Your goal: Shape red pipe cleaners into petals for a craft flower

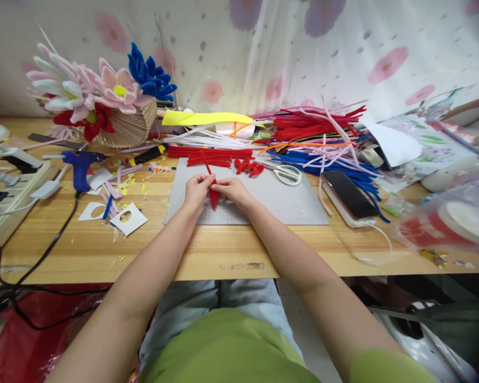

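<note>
Both hands meet over the left part of a grey cutting mat [279, 207]. My left hand [197, 190] pinches red pipe cleaners [213, 198], which stick out above and below the fingers. From the other side my right hand [232, 190] grips the same red pieces, its fingertips touching the left ones. Just beyond the hands lie a small group of bent red pipe-cleaner pieces [249, 167] and a row of straight red pipe cleaners [211, 157]. Scissors with pale handles [287, 175] rest on the mat to the right.
A blue glue gun [80, 165] stands left, near a power strip [19, 197] with cables. Fuzzy flowers [115, 90] sit behind. Bundles of coloured pipe cleaners [315, 127] fill the back right. A phone [349, 194] and a bagged red-and-white cup [443, 223] are at right.
</note>
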